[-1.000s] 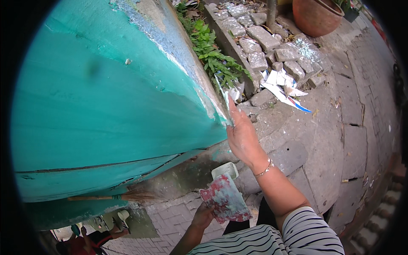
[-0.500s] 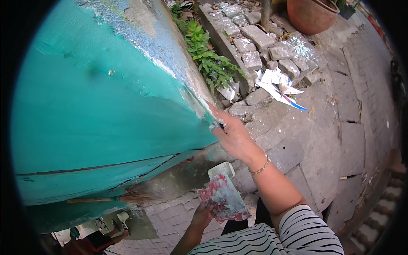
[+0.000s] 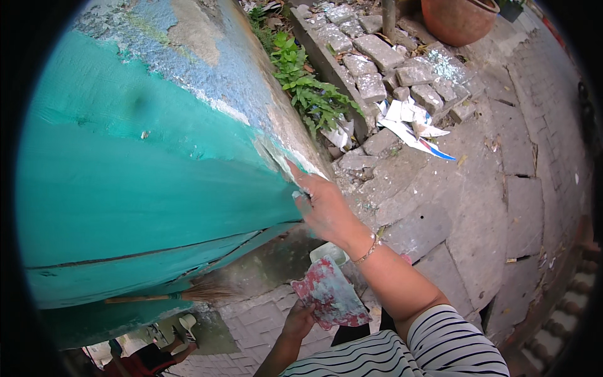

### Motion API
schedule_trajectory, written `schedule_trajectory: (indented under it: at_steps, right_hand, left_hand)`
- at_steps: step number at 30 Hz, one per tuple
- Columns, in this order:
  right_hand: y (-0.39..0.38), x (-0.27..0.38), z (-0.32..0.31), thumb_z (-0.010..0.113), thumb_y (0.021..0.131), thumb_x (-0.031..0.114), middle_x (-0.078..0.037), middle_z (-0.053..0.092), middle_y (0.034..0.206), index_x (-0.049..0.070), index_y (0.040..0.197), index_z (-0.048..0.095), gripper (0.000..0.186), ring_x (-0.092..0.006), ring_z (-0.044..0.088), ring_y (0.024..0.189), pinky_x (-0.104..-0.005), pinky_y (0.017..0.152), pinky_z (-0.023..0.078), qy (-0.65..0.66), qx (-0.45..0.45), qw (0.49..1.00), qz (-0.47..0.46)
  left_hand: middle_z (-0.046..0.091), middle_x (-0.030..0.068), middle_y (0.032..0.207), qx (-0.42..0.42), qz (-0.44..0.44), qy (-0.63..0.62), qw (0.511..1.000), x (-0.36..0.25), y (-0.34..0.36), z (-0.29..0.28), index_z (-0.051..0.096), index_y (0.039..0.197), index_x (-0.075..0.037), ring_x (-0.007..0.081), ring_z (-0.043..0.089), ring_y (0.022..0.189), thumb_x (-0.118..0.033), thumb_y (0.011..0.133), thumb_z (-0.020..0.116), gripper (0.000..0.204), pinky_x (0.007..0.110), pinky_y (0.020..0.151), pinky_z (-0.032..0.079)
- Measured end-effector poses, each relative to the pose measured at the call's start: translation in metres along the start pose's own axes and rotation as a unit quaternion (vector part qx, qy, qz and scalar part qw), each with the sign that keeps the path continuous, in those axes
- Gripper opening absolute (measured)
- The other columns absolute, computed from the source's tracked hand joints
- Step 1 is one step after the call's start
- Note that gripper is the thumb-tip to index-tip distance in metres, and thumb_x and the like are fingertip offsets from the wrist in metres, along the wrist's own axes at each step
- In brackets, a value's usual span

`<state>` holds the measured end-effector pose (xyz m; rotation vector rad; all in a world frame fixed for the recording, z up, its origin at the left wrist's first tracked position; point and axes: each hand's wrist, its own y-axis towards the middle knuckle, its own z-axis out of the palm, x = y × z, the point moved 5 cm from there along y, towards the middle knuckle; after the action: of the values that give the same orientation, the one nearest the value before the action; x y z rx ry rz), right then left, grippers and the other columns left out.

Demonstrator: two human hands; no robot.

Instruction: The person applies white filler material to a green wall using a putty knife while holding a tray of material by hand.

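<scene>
My right hand (image 3: 330, 210) grips a flat scraper (image 3: 275, 154), smeared with pale paste, against the upper edge of the turquoise wall's paint (image 3: 138, 188), where rough blue, white and grey patches show. My index finger lies along the tool, whose handle is mostly hidden in my fingers. My left hand (image 3: 300, 319) is closed on the edge of a flat board (image 3: 330, 292) smeared with red and pale green-grey, held low before my striped top. Just past the board a pale plastic container (image 3: 323, 250) is partly hidden.
A straw broom (image 3: 201, 292) lies along the wall's foot. A person in red and black (image 3: 141, 357) is at lower left. Green plants (image 3: 308, 88), broken bricks (image 3: 380, 53), white scraps (image 3: 414, 132) and a large terracotta pot (image 3: 455, 16) lie beyond the corner, beside cracked paving (image 3: 521, 213).
My right hand has moved left and down along the paint's edge with the scraper, from near the plants onto the wall. My left hand and board have barely moved.
</scene>
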<state>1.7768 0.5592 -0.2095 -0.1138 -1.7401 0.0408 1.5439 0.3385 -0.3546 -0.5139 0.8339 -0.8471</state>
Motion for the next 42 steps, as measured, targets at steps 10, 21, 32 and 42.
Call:
schedule_trajectory:
  at_steps: [10,21,32,42]
  right_hand:
    - [0.017,-0.023,-0.021,0.051,0.082,-0.002,-0.030,0.059,0.115,0.007,0.144,0.039,0.064,-0.0412,0.059,0.105,-0.0414,0.094,0.045,-0.025,0.045,0.997,-0.054]
    - [-0.001,-0.061,-0.016,0.052,0.085,0.002,-0.026,0.058,0.111,0.004,0.144,0.038,0.061,-0.0336,0.058,0.103,-0.0369,0.092,0.045,0.051,0.113,0.978,0.165]
    - [-0.038,0.161,-0.045,0.051,0.087,0.000,-0.002,0.058,0.093,0.008,0.147,0.037,0.062,-0.0087,0.051,0.066,-0.0236,0.061,0.044,0.325,0.174,0.926,0.086]
    - [-0.055,0.156,0.017,0.054,0.082,-0.007,-0.027,0.051,0.108,0.008,0.154,0.009,0.086,-0.0427,0.056,0.089,-0.0446,0.080,0.047,-0.071,-0.052,0.976,-0.199]
  left_hand:
    - [0.052,0.0120,0.134,-0.002,-0.020,-0.009,1.000,0.003,0.000,-0.005,0.033,0.141,-0.002,0.0265,0.051,0.125,-0.011,0.090,0.063,0.060,0.045,0.105,0.042]
    - [0.056,0.0100,0.130,-0.001,-0.026,-0.021,0.999,-0.002,0.006,0.007,0.040,0.137,-0.003,0.0234,0.055,0.121,-0.006,0.089,0.061,0.052,0.042,0.105,0.042]
    - [0.050,0.0101,0.138,0.014,0.023,0.019,0.999,-0.035,-0.008,0.019,0.036,0.141,-0.009,0.0265,0.050,0.126,0.001,0.093,0.051,0.051,0.049,0.107,0.040]
    - [0.052,0.0118,0.135,-0.004,0.039,0.025,0.999,-0.047,-0.041,0.014,0.036,0.140,-0.007,0.0265,0.051,0.125,0.001,0.092,0.051,0.050,0.047,0.106,0.041]
